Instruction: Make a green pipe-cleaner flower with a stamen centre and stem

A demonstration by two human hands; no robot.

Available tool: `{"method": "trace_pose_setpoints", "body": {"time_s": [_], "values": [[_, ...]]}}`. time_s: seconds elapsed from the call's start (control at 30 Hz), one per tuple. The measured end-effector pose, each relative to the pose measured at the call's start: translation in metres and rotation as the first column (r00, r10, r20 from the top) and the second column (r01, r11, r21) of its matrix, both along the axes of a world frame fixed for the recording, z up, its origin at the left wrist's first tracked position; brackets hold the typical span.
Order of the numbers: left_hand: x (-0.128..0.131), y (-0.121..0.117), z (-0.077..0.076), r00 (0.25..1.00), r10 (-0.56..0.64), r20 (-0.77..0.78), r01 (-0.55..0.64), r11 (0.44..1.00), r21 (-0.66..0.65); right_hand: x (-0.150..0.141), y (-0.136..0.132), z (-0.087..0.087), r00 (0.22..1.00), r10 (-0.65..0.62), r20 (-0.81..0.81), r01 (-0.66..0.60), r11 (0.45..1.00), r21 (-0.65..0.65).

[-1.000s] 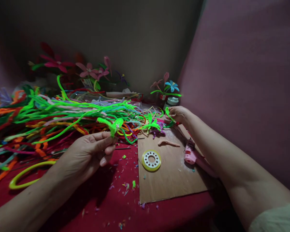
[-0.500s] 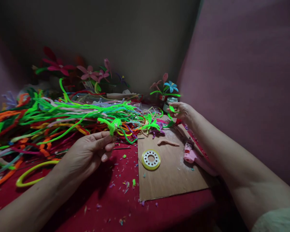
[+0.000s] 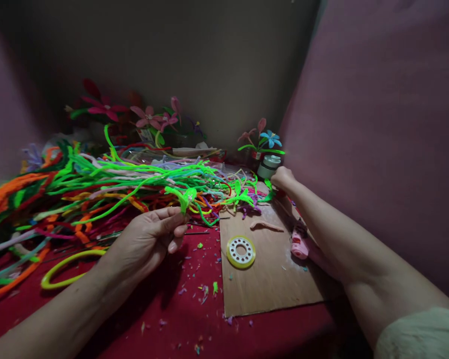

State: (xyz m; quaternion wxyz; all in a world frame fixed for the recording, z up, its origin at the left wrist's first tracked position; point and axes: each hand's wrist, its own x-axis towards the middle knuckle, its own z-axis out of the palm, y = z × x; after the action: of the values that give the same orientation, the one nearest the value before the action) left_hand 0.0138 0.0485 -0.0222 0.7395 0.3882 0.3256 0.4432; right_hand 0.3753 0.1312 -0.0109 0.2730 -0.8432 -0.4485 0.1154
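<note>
My left hand point(image 3: 160, 227) pinches a bright green pipe-cleaner flower point(image 3: 187, 198) between thumb and fingertips, raised above the table. Small pale specks show at the middle of the flower. At the far right edge of the board, my right hand point(image 3: 283, 178) is bent downward beside a lidded glass jar point(image 3: 270, 166). Its fingers are hidden behind the back of the hand, so what they hold cannot be seen. Just left of it lie green leaf-shaped pieces point(image 3: 268, 188). Another bright green pipe-cleaner piece point(image 3: 240, 195) rests at the board's back edge, next to a purple one point(image 3: 250, 209).
A wooden board point(image 3: 262, 284) carries a yellow tape roll point(image 3: 241, 252), a beige pipe-cleaner piece point(image 3: 266, 227) and a pink glue gun point(image 3: 299, 247). Heaped pipe cleaners point(image 3: 108, 179) cover the left, near a yellow ring point(image 3: 48, 279). Finished flowers point(image 3: 147, 117) stand behind. Scraps dot the red cloth point(image 3: 164, 304).
My right hand has turned downward and lowered beside the jar; the small green piece seen at its fingertips is no longer visible there. My left hand still holds the green flower. The view shifted slightly.
</note>
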Motion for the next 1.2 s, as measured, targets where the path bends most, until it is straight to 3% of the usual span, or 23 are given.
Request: {"method": "trace_pose_setpoints", "body": {"time_s": [0.1,0.27,0.4,0.57,0.73,0.9,1.07,1.2], "values": [[0.0,0.001,0.0,1.0,0.0,-0.012,0.0,1.0,-0.004,0.0,0.006,-0.008,0.987,-0.052,0.153,0.069,0.992,-0.109],[-0.001,0.0,0.002,0.999,-0.031,-0.006,0.031,0.999,-0.013,-0.003,0.011,-0.007,0.959,-0.018,0.284,0.076,0.978,-0.192],[-0.002,-0.001,0.001,0.997,-0.079,0.001,0.079,0.997,0.011,-0.001,0.007,-0.003,0.952,0.018,0.306,0.058,0.97,-0.236],[-0.001,-0.004,0.002,0.996,-0.085,0.0,0.085,0.996,0.025,-0.007,0.003,-0.01,0.966,0.021,0.256,0.047,0.965,-0.257],[-0.001,-0.002,0.004,0.997,-0.076,0.001,0.076,0.997,0.021,-0.008,0.0,-0.005,0.991,-0.012,0.131,0.027,0.992,-0.119],[-0.001,0.001,0.0,0.997,-0.076,0.003,0.076,0.997,0.032,-0.006,-0.014,0.024,0.987,0.052,-0.149,-0.034,0.992,0.122],[0.0,0.002,0.001,0.996,-0.084,0.021,0.083,0.996,0.019,-0.026,-0.038,0.052,0.875,0.261,-0.409,-0.097,0.92,0.38],[-0.003,0.0,0.003,0.994,-0.1,0.042,0.097,0.993,0.06,-0.054,-0.055,0.055,0.773,0.411,-0.482,-0.148,0.857,0.494]]}}
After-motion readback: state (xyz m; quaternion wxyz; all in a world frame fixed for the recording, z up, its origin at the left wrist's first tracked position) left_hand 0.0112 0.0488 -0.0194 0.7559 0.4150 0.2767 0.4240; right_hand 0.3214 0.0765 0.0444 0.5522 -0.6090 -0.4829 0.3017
